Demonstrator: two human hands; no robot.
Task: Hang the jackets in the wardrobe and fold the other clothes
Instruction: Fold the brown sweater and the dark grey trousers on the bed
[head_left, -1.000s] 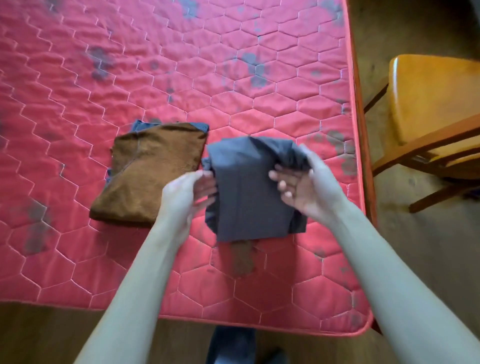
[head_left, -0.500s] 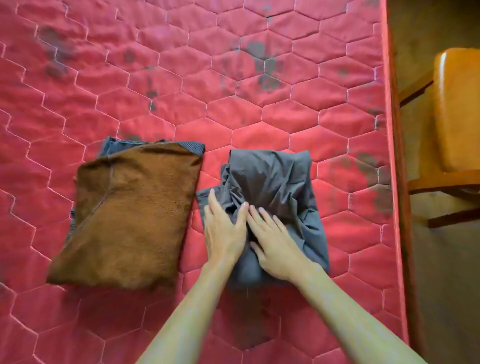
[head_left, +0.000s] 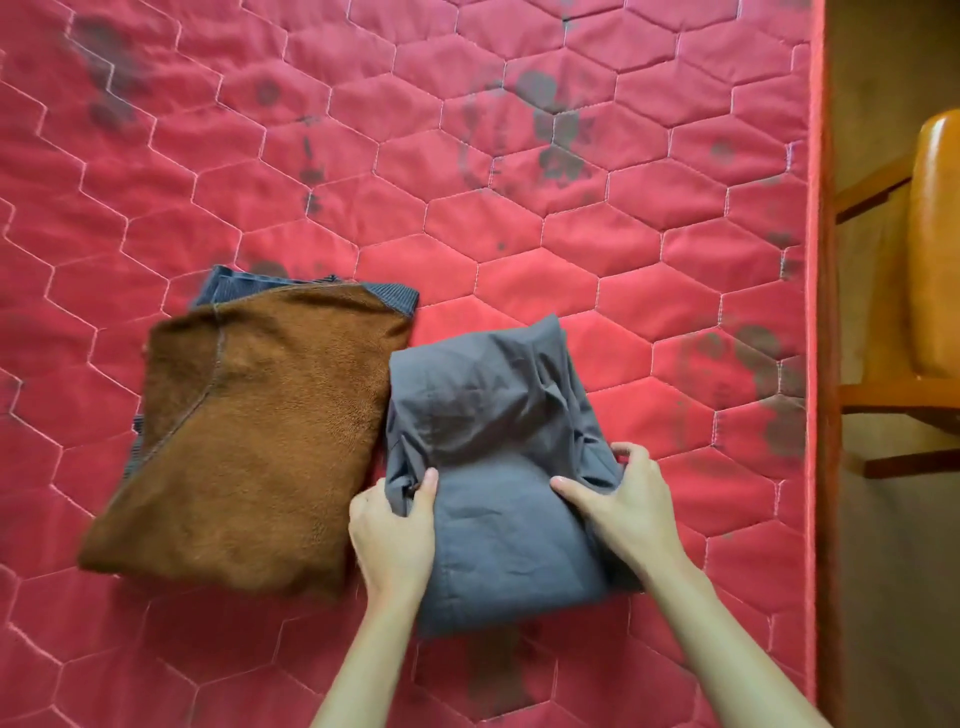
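Observation:
A folded grey garment lies on the red quilted mattress, a little right of centre. My left hand grips its left edge, thumb on top and fingers tucked under the cloth. On the opposite side my right hand holds the right edge, thumb on top and fingers curled round the bunched fabric. To the left lies a folded brown fleece garment with blue ribbed trim showing at its far edge; its right side touches the grey one.
The mattress's right edge runs down the frame, with brown floor beyond it. A wooden chair stands close to that edge at the right. Dark stains mark the mattress fabric.
Both hands were pressing flat side by side on the grey garment's near part; they have moved apart to its left and right edges and now grip them. The garment looks more squared.

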